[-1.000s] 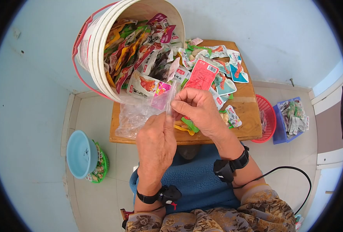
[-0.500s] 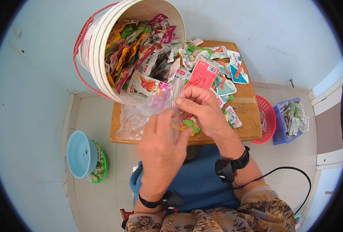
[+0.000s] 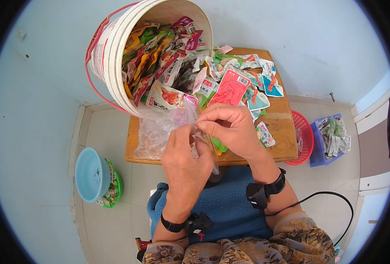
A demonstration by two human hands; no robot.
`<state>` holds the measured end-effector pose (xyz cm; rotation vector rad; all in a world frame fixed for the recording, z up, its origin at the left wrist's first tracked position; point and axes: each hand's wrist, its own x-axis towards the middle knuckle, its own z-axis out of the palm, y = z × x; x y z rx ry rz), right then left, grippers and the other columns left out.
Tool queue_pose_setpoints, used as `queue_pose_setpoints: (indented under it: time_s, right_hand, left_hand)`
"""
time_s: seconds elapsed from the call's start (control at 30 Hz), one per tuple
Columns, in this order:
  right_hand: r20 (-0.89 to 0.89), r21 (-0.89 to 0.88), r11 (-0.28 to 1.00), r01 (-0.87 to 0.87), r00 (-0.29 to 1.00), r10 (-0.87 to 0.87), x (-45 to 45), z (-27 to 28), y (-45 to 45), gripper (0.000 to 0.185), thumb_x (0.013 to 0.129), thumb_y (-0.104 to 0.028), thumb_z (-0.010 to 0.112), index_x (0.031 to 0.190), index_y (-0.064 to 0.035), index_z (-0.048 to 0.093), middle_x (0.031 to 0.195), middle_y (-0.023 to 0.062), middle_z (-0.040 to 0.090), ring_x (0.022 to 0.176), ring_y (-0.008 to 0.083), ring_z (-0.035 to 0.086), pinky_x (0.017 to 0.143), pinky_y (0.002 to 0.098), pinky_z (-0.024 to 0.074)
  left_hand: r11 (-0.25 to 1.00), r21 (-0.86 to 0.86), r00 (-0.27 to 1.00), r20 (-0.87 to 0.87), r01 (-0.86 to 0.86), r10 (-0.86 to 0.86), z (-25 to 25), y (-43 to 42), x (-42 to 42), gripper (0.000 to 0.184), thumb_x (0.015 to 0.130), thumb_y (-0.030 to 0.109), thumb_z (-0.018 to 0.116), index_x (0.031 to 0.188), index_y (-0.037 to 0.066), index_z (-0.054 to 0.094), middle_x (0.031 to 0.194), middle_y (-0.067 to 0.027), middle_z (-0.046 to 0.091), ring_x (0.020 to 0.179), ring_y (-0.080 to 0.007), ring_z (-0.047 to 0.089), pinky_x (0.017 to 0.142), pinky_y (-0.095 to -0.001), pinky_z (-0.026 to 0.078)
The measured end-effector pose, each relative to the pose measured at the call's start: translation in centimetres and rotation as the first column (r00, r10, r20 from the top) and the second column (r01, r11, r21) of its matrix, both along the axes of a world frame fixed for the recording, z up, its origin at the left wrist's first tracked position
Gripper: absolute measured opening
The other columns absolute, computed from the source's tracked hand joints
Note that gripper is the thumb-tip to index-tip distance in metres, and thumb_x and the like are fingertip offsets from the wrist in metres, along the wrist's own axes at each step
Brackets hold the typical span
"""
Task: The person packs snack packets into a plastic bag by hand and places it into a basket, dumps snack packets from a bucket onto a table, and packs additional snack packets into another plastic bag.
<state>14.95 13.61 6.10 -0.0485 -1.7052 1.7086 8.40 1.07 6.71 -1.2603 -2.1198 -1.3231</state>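
Observation:
Both hands meet at a clear plastic bag above the front of the wooden table. My left hand is closed on the bag's near edge, its fingertips curled inward. My right hand pinches the bag's upper edge between thumb and forefinger. More crumpled clear plastic lies left of the hands. Just beyond them is a red snack packet with a barcode. A white bucket lies tipped on its side, full of colourful snack packets.
More sealed packets are spread over the right of the wooden table. On the floor at right stand a red basket and a blue bin of packets. At left, a light-blue basin rests against a green basket.
My left hand has shifted slightly right and its fingers have curled in on the bag. The right hand has moved a little down and left-ward at the fingertips.

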Motion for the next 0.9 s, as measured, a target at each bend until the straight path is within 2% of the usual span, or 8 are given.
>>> queue_pose_setpoints:
  time_s: [0.1,0.27,0.4,0.53,0.6,0.7,0.87,0.9]
  right_hand:
    - [0.074,-0.079,0.996,0.029,0.997,-0.023,0.0,0.2,-0.4,0.009,0.086,0.000,0.069,0.094,0.0043,0.068,0.081,0.0012,0.066,0.074,0.0044,0.058,0.065,0.0207,0.0489]
    - [0.025,0.137,0.971,0.197,0.979,-0.202,-0.3,-0.6,0.1,0.009,0.081,0.005,0.065,0.089,0.0011,0.063,0.084,0.0034,0.065,0.075,0.0063,0.060,0.066,0.0229,0.0510]
    - [0.023,0.258,0.946,0.197,0.978,-0.210,-0.3,0.4,-1.6,0.014,0.078,0.008,0.064,0.089,-0.0006,0.063,0.084,0.0073,0.063,0.075,0.0145,0.063,0.066,0.0259,0.0511]
    - [-0.287,0.446,0.804,0.394,0.914,-0.288,-0.6,0.3,-4.2,0.017,0.077,0.008,0.066,0.090,-0.0020,0.064,0.089,0.0103,0.062,0.076,0.0226,0.063,0.066,0.0286,0.0504]
    - [-0.399,0.460,0.777,0.430,0.882,-0.252,-0.8,0.2,-4.8,0.018,0.077,0.009,0.068,0.091,-0.0024,0.065,0.092,0.0100,0.063,0.079,0.0238,0.063,0.066,0.0300,0.0509]
    - [-0.275,0.537,0.740,0.406,0.913,-0.301,-2.2,-1.3,-4.3,0.018,0.074,0.008,0.065,0.089,-0.0026,0.061,0.092,0.0151,0.059,0.081,0.0341,0.063,0.067,0.0383,0.0517]
    - [-0.054,0.655,0.672,0.347,0.908,-0.416,-3.1,-4.9,-2.5,0.018,0.076,0.010,0.062,0.089,-0.0020,0.062,0.089,0.0127,0.060,0.080,0.0321,0.062,0.064,0.0357,0.0506]
    - [-0.045,0.658,0.674,0.335,0.911,-0.410,-3.3,-5.3,-2.2,0.018,0.076,0.010,0.061,0.089,-0.0019,0.061,0.089,0.0127,0.060,0.079,0.0330,0.062,0.064,0.0363,0.0504]
  left_hand:
    - [1.000,0.011,0.995,0.095,0.026,-0.027,0.1,-0.9,-0.8,0.017,0.076,-0.003,0.062,0.093,0.000,0.059,0.078,-0.0138,0.060,0.064,-0.0283,0.060,0.058,-0.0384,0.049]
    - [0.960,0.134,0.952,0.217,-0.247,0.215,2.9,-3.7,-1.6,0.013,0.081,-0.007,0.053,0.090,-0.001,0.059,0.079,-0.0082,0.060,0.060,-0.0121,0.054,0.054,-0.0283,0.044]
    - [0.926,0.228,0.948,0.179,-0.301,0.264,5.1,-5.8,0.4,0.014,0.083,-0.008,0.056,0.095,-0.001,0.062,0.080,-0.0074,0.058,0.060,-0.0103,0.050,0.051,-0.0243,0.040]
    - [0.880,0.332,0.931,-0.018,-0.339,0.365,6.0,-7.0,2.2,0.017,0.080,-0.005,0.067,0.097,-0.001,0.063,0.079,-0.0066,0.059,0.059,-0.0132,0.050,0.050,-0.0259,0.038]
    - [0.934,0.045,0.917,-0.180,-0.354,0.356,7.2,-8.1,2.8,0.026,0.075,-0.001,0.075,0.098,-0.001,0.065,0.077,-0.0084,0.060,0.058,-0.0191,0.052,0.050,-0.0293,0.039]
    - [0.963,-0.033,0.961,-0.093,-0.266,0.262,5.4,-6.7,1.1,0.024,0.070,-0.007,0.075,0.091,-0.004,0.065,0.074,-0.0066,0.056,0.057,-0.0132,0.040,0.052,-0.0274,0.035]
    - [0.953,-0.214,0.977,-0.026,-0.213,0.212,3.7,-5.1,-1.9,0.013,0.079,0.000,0.070,0.088,-0.004,0.062,0.066,-0.0136,0.052,0.054,-0.0196,0.043,0.053,-0.0326,0.038]
    - [0.954,-0.227,0.980,-0.010,-0.198,0.201,3.4,-4.8,-2.4,0.011,0.081,0.003,0.069,0.088,-0.001,0.062,0.071,-0.0163,0.057,0.059,-0.0286,0.052,0.055,-0.0381,0.042]
